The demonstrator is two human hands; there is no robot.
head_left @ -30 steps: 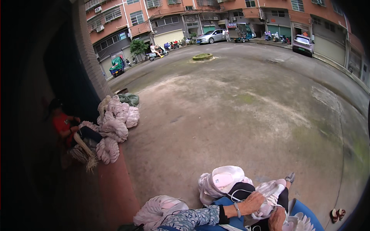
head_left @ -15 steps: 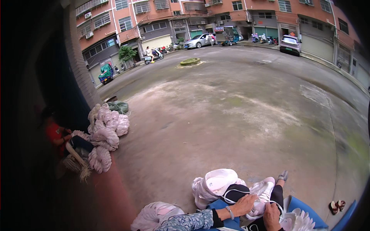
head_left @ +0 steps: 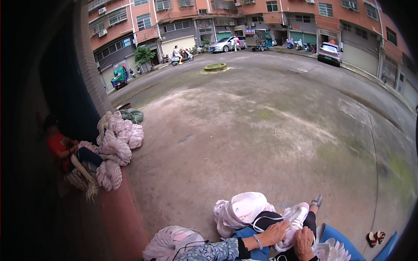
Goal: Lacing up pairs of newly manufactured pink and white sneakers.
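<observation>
On my lap lies a pale pink-white shoe upper (head_left: 297, 214) with a white lace (head_left: 260, 227) looping out to its left. My left hand (head_left: 274, 232), wearing a bracelet, is closed in a pinch on the lace at the shoe's left side. Close beside it, my right hand (head_left: 304, 244) has its fingers curled against the shoe's near end; what they grip is hidden. To the left stands a round bundle of pale shoe uppers (head_left: 246, 209). Another coiled bundle (head_left: 174, 243) lies by my left sleeve, and more pale pieces (head_left: 332, 251) sit right of my right hand.
At left, a seated person in red (head_left: 58, 145) handles strands beside a heap of pale bundles (head_left: 119, 139). Sandals (head_left: 375, 238) lie on the concrete at right. Far off are a round mossy planter (head_left: 215, 67), a scooter rider (head_left: 182, 55) and parked cars (head_left: 329, 53).
My right hand has turned slightly and its fingers sit more curled by the shoe. The left hand stays near the lace. The distant scooter has moved right.
</observation>
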